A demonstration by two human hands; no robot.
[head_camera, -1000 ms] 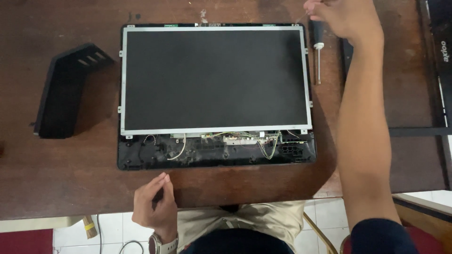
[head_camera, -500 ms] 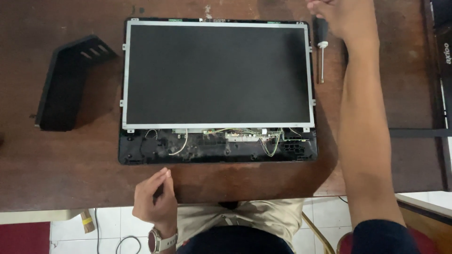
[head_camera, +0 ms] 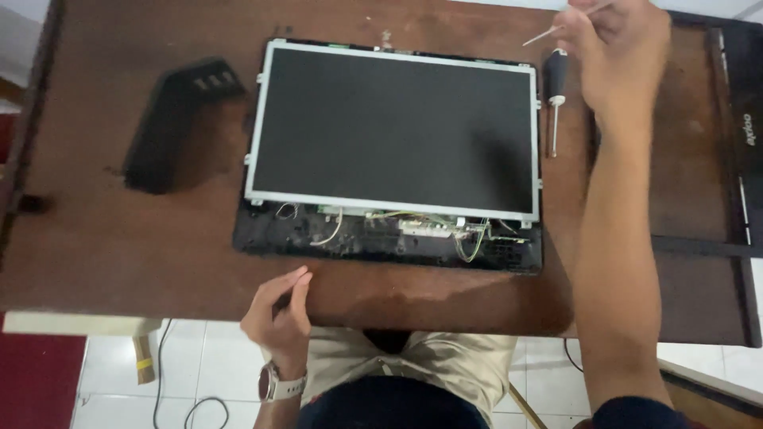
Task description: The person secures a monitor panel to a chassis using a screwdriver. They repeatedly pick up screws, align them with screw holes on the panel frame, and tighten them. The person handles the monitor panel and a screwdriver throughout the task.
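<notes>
Brown wooden table (head_camera: pixel 143 238) carries a bare LCD panel (head_camera: pixel 393 127) in its black back shell (head_camera: pixel 381 242), wiring exposed along the near edge. Right hand (head_camera: pixel 624 56) reaches past the panel's far right corner, pinching a thin metal rod (head_camera: pixel 548 33); a screwdriver (head_camera: pixel 555 91) lies just beside. Left hand (head_camera: pixel 278 314) hangs loosely curled and empty at the table's near edge. Black stand (head_camera: pixel 179 123) sits left, apart.

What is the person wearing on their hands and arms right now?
Both hands are bare, no gloves. The left hand has a wristwatch with a pale strap on its wrist. The right hand has a bare forearm, with a dark sleeve near the elbow.
</notes>
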